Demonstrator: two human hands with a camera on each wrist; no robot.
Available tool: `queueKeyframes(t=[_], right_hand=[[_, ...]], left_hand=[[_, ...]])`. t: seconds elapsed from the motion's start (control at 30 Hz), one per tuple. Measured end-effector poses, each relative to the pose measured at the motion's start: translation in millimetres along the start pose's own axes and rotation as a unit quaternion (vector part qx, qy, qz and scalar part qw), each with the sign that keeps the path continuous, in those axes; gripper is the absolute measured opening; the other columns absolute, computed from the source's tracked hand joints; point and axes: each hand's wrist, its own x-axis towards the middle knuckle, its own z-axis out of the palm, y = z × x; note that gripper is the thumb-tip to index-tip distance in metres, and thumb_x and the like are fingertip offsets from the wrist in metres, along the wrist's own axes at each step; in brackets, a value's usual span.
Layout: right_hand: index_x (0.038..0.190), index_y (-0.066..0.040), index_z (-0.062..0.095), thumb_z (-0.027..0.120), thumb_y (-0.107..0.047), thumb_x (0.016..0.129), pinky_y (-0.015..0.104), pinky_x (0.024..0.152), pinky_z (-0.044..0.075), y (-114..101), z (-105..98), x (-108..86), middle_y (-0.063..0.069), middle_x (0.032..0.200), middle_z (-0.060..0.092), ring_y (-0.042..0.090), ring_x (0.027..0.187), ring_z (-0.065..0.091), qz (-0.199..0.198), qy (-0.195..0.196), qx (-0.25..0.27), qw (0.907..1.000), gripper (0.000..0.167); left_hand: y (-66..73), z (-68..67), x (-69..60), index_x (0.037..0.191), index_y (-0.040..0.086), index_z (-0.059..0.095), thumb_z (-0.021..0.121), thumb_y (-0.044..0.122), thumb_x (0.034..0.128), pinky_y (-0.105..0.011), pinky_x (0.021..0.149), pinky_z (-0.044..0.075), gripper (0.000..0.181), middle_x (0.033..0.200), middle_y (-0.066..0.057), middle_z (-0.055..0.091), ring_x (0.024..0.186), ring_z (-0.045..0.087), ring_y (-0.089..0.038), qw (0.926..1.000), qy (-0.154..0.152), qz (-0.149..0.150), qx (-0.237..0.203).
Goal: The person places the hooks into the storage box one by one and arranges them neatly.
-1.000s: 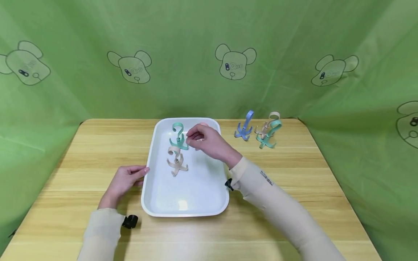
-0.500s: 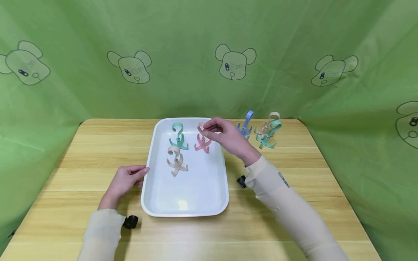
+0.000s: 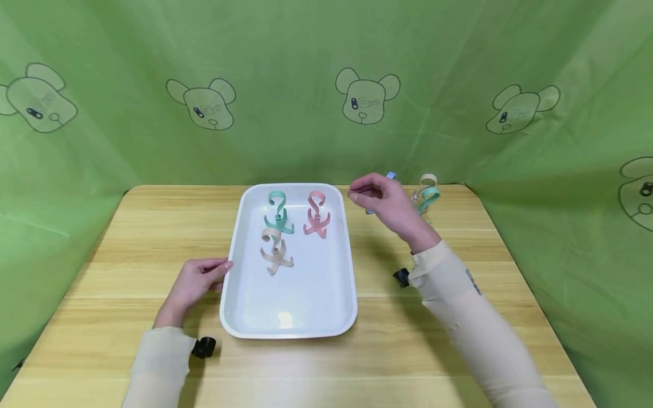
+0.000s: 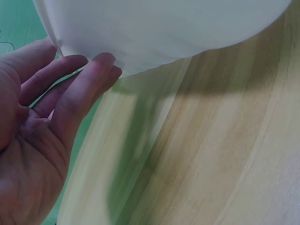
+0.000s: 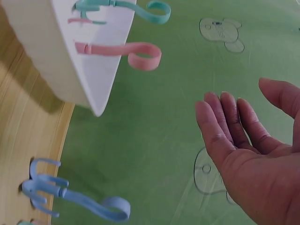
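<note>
My left hand (image 3: pixel 196 280) grips the left rim of a white tray (image 3: pixel 288 334). In the left wrist view its fingertips (image 4: pixel 104 60) rest against the tray's outer side and underside. In the tray stand a green swivel hook (image 3: pixel 278 220), a pink one (image 3: pixel 317 219) and a beige one (image 3: pixel 277 258), each with a curled top and several prongs. My right hand (image 3: pixel 390 207) hovers right of the tray, holding nothing, its fingers loosely bent. It partly covers a blue swivel hook (image 3: pixel 390 175), which shows whole in the right wrist view (image 5: pixel 49 187).
Behind my right hand, at the table's back right, stand another beige hook (image 3: pixel 428 179) and another green hook (image 3: pixel 430 196), their bases mostly hidden. A green curtain (image 3: pixel 285 147) hangs along the back edge of the wooden table (image 3: pixel 153 226).
My right hand has moved right, away from the green hook, past the pink hook and out over the tray's right rim. The left hand and the hooks have stayed in place.
</note>
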Motion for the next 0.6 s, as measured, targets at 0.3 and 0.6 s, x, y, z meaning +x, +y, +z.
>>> queueKeyframes(t=[0.3, 0.6], right_hand=[[0.117, 0.001, 0.062, 0.067, -0.016, 0.096, 0.031, 0.083, 0.053, 8.1, -22.7, -1.3, 0.015, 0.111, 0.064, 0.026, 0.100, 0.059, 0.000, 0.009, -0.021, 0.9997, 0.027], [0.121, 0.003, 0.059, 0.065, -0.017, 0.097, 0.026, 0.085, 0.051, 21.7, -48.1, -8.6, 0.014, 0.117, 0.061, 0.024, 0.103, 0.057, 0.008, 0.033, -0.019, 0.9992, 0.032]], left_hand=[[-5.2, -0.7, 2.4, 0.126, -0.010, 0.059, 0.068, 0.021, 0.0960, -0.032, 0.080, 0.059, 0.044, 0.122, -0.026, 0.062, 0.092, 0.068, -0.016, 0.9999, 0.008, -0.002, -0.008], [-6.2, -0.8, 3.2, 0.125, -0.009, 0.061, 0.069, 0.021, 0.0952, -0.030, 0.080, 0.059, 0.044, 0.121, -0.025, 0.063, 0.092, 0.068, -0.014, 0.9999, 0.011, -0.001, -0.004]])
